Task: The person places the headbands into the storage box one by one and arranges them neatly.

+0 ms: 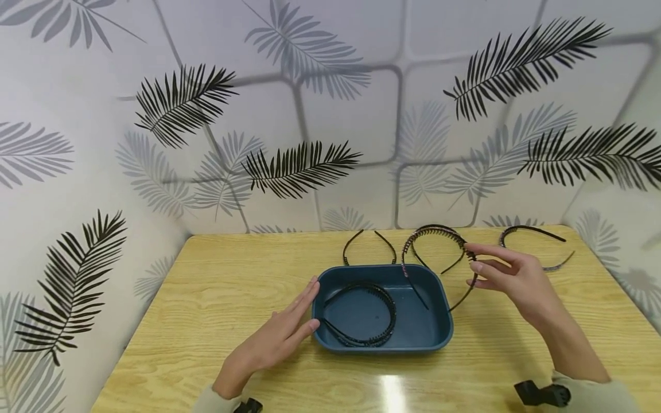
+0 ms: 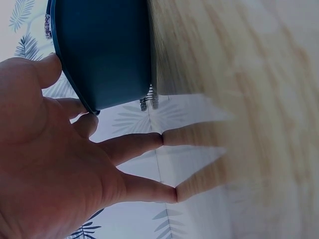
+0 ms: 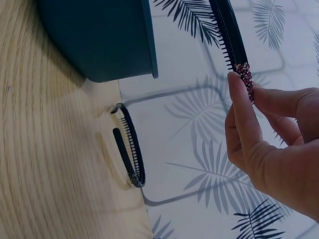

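Observation:
A black toothed headband (image 1: 436,228) with pinkish beads is pinched by my right hand (image 1: 508,275) above the right end of a blue plastic bin (image 1: 382,349). The right wrist view shows the thumb and fingers on the beaded stretch of this headband (image 3: 241,69). Against the bin's left wall rests my left hand (image 1: 281,338), its fingers extended and touching the rim. In the left wrist view, the left hand (image 2: 70,154) has its fingers spread beside the bin (image 2: 102,55). Several black headbands (image 1: 389,310) lie together in the left half of the bin.
Behind the bin, one headband (image 1: 347,248) lies on the wooden table (image 1: 232,275). Another headband (image 1: 454,265) is partly hidden behind the held one. Farther right lies a headband (image 1: 542,230) near the wall (image 1: 351,195), which has a leaf pattern.

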Motion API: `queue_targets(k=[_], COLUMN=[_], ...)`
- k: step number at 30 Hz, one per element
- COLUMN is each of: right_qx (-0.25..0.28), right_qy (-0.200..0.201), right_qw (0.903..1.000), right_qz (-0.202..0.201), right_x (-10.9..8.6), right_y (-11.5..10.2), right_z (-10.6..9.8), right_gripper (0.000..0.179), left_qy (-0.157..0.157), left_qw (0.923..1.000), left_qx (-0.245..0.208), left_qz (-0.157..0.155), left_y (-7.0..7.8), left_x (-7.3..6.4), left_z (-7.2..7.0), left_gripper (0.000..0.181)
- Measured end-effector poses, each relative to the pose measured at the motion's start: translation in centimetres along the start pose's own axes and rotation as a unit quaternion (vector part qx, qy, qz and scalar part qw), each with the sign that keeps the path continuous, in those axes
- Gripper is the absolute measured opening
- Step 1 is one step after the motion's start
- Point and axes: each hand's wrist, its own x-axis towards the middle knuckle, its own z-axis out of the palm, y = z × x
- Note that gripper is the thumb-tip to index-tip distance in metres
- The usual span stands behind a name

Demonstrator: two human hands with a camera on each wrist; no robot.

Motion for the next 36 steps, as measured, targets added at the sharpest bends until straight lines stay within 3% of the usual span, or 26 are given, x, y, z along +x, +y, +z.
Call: queue_targets(k=[19,36], right_qx=[-0.041,-0.032], right_qy=[-0.026,-0.041], right_qw=[0.9987,0.9981], right_qz=[-0.018,0.032], right_x=[2.3,3.2], right_y=[-0.2,2.5], right_z=[4.2,8.0], right_gripper=[0.04,0.042], left_qy=[0.0,0.004], left_qw=[1.0,0.9999], left_qx=[0.006,0.01], left_qz=[0.0,0.003], left_y=[-0.2,-0.2], left_x=[0.1,0.1], left_z=[0.2,0.2], left_gripper=[0.068,0.068])
